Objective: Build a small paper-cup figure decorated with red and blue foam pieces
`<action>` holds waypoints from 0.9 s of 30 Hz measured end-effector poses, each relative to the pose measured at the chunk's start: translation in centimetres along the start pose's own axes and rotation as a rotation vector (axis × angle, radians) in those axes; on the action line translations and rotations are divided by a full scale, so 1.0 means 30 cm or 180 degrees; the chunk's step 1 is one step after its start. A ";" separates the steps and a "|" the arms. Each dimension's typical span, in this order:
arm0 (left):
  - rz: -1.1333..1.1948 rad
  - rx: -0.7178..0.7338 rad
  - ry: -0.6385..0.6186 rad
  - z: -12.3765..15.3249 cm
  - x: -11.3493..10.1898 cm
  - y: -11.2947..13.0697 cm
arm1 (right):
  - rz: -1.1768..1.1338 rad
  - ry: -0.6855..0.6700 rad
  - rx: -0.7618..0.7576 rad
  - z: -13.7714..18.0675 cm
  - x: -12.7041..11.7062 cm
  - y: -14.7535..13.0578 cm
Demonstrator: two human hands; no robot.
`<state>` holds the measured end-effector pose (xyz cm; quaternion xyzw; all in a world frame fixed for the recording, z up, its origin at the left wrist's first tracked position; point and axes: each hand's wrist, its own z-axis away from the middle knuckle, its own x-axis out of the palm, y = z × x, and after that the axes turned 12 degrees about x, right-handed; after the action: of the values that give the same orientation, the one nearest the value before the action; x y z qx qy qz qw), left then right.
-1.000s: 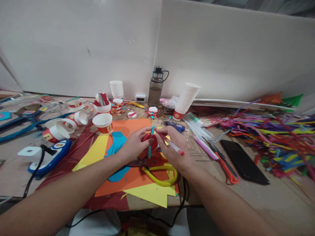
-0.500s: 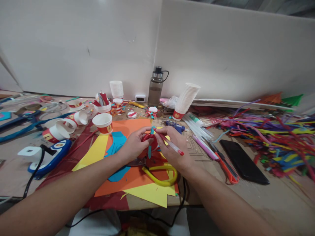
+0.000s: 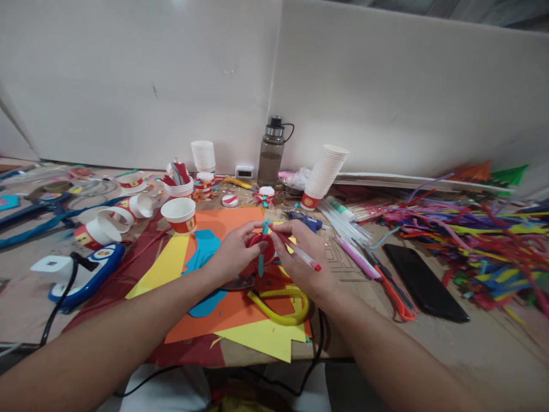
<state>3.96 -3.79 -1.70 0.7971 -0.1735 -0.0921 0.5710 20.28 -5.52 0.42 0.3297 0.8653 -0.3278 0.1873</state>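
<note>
My left hand (image 3: 234, 254) is closed on a small round red piece (image 3: 269, 252), thumb lying across its face. A narrow teal strip (image 3: 261, 266) runs over that piece and sticks out at top and bottom. My right hand (image 3: 305, 249) has a pen (image 3: 306, 258) with a clear barrel and red end lying slanted in its grip. Its fingertips meet the strip's upper end beside the left fingers. Whether they pinch the strip is hidden. Below the hands lie orange paper (image 3: 231, 217), a blue cut-out (image 3: 201, 306) and a yellow looped handle (image 3: 285, 319).
A paper cup (image 3: 179, 216) stands left of the hands. Farther back are a water bottle (image 3: 271, 154) and a leaning cup stack (image 3: 325, 174). To the right lie a glue gun (image 3: 304, 220), a red-handled cutter (image 3: 397, 297), a black phone (image 3: 424, 280) and many pipe cleaners (image 3: 484, 246).
</note>
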 end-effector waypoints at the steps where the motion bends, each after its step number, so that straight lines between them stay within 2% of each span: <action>1: 0.0013 -0.0005 -0.0006 0.000 0.000 -0.001 | -0.0003 0.0003 -0.0012 0.000 0.000 0.000; 7: 0.0075 0.0017 -0.0015 -0.002 0.001 0.002 | 0.0017 -0.0046 0.0050 0.000 -0.005 -0.006; 14: 0.0297 -0.0170 0.0103 -0.004 -0.002 0.009 | -0.0075 0.0040 0.0213 -0.003 -0.007 -0.004; 27: 0.0332 -0.0163 0.0065 0.002 0.001 0.008 | 0.0093 -0.0074 0.0145 -0.006 -0.013 -0.008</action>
<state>3.92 -3.93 -1.49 0.7731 -0.2065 -0.0585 0.5969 20.38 -5.71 0.86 0.3427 0.8504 -0.3486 0.1947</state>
